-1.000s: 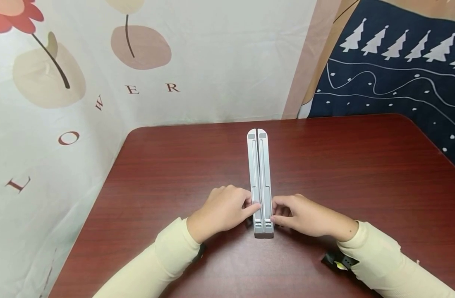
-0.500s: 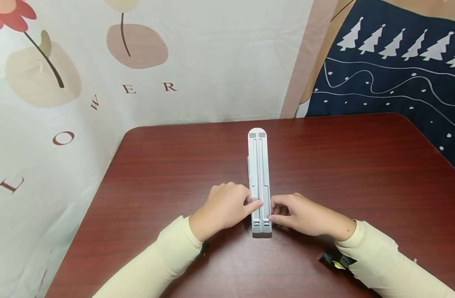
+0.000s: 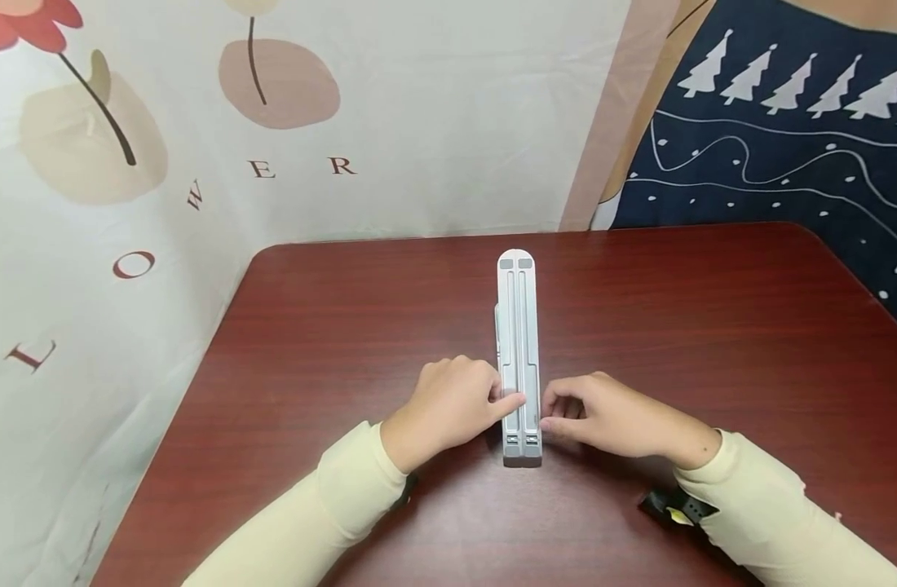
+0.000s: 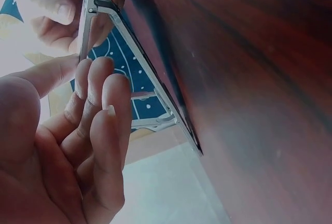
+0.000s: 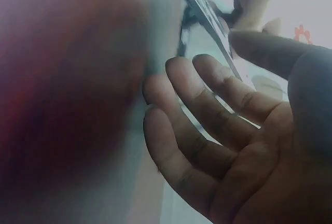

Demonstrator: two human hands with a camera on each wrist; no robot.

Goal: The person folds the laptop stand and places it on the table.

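Observation:
A silver folding laptop stand stands lengthwise on the table, its two long bars lying side by side. Its slanted frame shows from the side in the left wrist view. My left hand pinches the near part of the stand, thumb on top and fingertips against the left side. Close by the right edge is my right hand, its fingers loosely bent. Its thumb tip is at or very near the edge; whether it touches I cannot tell. The far underside is hidden in the head view.
The reddish-brown table has rounded far corners. Behind it hang a pale flower-print cloth and a dark blue cloth with white trees. A black wrist strap shows under the right sleeve.
The thin gap between the stand's two bars has closed. The left hand keeps its hold, while the right thumb has drawn slightly away from the stand's right edge.

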